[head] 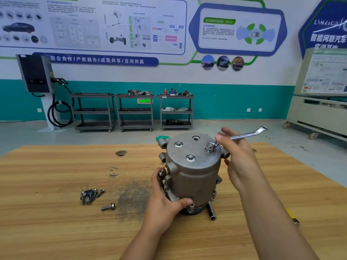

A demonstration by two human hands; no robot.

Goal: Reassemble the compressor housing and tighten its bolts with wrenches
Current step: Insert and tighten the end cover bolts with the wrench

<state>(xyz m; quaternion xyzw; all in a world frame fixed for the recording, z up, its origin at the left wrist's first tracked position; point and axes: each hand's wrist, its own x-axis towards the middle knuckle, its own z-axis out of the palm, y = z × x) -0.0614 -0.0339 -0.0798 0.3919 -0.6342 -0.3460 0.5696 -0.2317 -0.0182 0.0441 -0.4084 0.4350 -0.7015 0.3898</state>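
Bracing the heavy, rigid compressor housing (191, 171) upright on the wooden table (56, 222), left hand (165, 199) grips its lower flank while right hand (236, 147) holds the wrench (242, 136) on a raised bolt (210, 146).

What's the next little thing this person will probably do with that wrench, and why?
Most likely swing the wrench to turn the raised bolt further down. The wrench's ring end sits on that bolt, which stands proud of the housing with thread showing, while the front bolt sits flush. The left hand grips the housing to steady it, and the right hand holds the wrench.
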